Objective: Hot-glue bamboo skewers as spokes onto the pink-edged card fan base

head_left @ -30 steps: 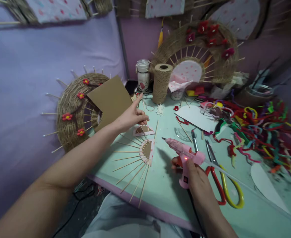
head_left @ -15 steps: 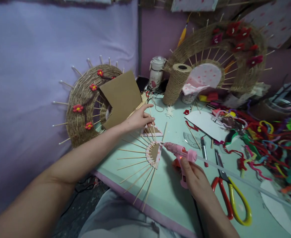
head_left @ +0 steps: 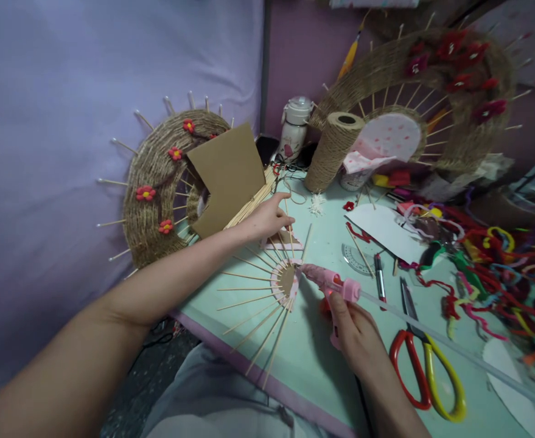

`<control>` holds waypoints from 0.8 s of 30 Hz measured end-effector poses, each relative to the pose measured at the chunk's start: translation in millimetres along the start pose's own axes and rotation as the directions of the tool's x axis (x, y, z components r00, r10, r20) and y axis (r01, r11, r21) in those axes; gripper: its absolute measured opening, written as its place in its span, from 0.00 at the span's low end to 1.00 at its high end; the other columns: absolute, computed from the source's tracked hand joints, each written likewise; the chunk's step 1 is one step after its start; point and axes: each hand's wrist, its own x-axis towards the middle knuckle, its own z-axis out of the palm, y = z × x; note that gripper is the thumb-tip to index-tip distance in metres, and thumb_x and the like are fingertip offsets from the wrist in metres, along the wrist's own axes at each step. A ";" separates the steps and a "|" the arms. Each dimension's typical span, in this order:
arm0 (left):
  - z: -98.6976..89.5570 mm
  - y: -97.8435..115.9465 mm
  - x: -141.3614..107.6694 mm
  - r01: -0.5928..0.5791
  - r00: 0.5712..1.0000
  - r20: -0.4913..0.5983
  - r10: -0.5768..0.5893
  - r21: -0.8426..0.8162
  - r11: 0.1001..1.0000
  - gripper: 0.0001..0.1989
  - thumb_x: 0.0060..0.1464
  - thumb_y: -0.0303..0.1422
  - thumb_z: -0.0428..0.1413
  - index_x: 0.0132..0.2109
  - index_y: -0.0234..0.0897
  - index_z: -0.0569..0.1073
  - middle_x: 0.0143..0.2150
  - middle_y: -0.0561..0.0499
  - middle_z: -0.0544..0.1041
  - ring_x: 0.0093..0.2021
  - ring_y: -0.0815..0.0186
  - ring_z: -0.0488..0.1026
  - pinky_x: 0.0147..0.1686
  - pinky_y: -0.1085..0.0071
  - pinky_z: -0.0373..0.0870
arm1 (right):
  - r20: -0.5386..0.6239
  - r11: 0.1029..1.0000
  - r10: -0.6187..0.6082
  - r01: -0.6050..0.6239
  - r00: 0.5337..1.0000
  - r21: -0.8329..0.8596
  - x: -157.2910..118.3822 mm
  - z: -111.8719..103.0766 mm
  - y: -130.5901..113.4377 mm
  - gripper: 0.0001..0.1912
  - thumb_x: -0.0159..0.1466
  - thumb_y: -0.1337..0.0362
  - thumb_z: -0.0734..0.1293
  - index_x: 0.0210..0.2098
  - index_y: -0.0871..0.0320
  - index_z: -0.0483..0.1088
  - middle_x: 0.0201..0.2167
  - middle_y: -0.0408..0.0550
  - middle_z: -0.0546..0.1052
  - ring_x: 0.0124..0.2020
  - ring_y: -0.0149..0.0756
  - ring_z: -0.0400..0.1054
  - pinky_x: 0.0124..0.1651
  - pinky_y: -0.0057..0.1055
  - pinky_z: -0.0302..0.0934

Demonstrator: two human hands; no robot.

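Note:
My right hand (head_left: 356,328) grips a pink hot glue gun (head_left: 333,283), with a long clear glue stick (head_left: 413,313) running out of its back. The gun's nozzle is at the edge of a small cardboard half-disc (head_left: 286,281) with a pink-and-white rim. Thin wooden sticks (head_left: 246,295) fan out from that half-disc across the table. My left hand (head_left: 269,218) reaches over the far side, thumb and fingers closed around the upper part of one wooden stick (head_left: 289,213). Beneath that hand lies another cardboard piece (head_left: 283,239) with a pale edge, partly covered.
Red-and-yellow scissors (head_left: 425,365), a marker (head_left: 380,281) and a protractor (head_left: 356,258) lie to the right. Behind stand a twine roll (head_left: 333,152) and a bottle (head_left: 294,131). Twine-wrapped arches with flowers (head_left: 153,176) lean at the walls. Colourful pipe cleaners (head_left: 500,274) crowd the right.
The view has shifted slightly, so the background sits further right. Both hands keep their holds, and the glue gun's nozzle stays at the half-disc's edge.

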 end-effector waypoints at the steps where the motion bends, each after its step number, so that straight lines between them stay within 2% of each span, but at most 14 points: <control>1: 0.0 0.7 0.1 0.005 1.000 -0.001 -0.005 0.005 1.000 0.33 0.57 0.27 0.58 0.66 0.34 0.55 0.31 0.53 0.79 0.25 0.71 0.70 0.28 0.76 0.65 | 0.001 1.000 0.001 -0.001 1.000 -0.003 -0.1 0.2 0.0 0.33 0.61 0.32 0.52 0.20 0.53 0.64 0.12 0.42 0.64 0.18 0.37 0.62 0.26 0.33 0.59; 14: 2.6 -7.1 4.0 -0.016 1.000 -0.025 0.016 0.000 1.000 0.32 0.57 0.26 0.58 0.65 0.34 0.57 0.28 0.56 0.76 0.23 0.71 0.69 0.25 0.76 0.63 | 0.005 1.000 -0.014 0.014 1.000 -0.026 1.1 1.2 2.0 0.33 0.62 0.33 0.53 0.17 0.52 0.59 0.13 0.43 0.65 0.18 0.36 0.61 0.24 0.33 0.56; 24: 1.5 -5.3 3.6 -0.004 1.000 -0.022 0.003 -0.007 1.000 0.33 0.56 0.26 0.58 0.66 0.34 0.57 0.27 0.55 0.76 0.23 0.70 0.69 0.28 0.74 0.66 | -0.035 0.992 -0.096 0.092 0.995 -0.084 1.3 1.5 -0.7 0.31 0.63 0.35 0.53 0.15 0.51 0.56 0.12 0.42 0.63 0.16 0.34 0.58 0.22 0.33 0.54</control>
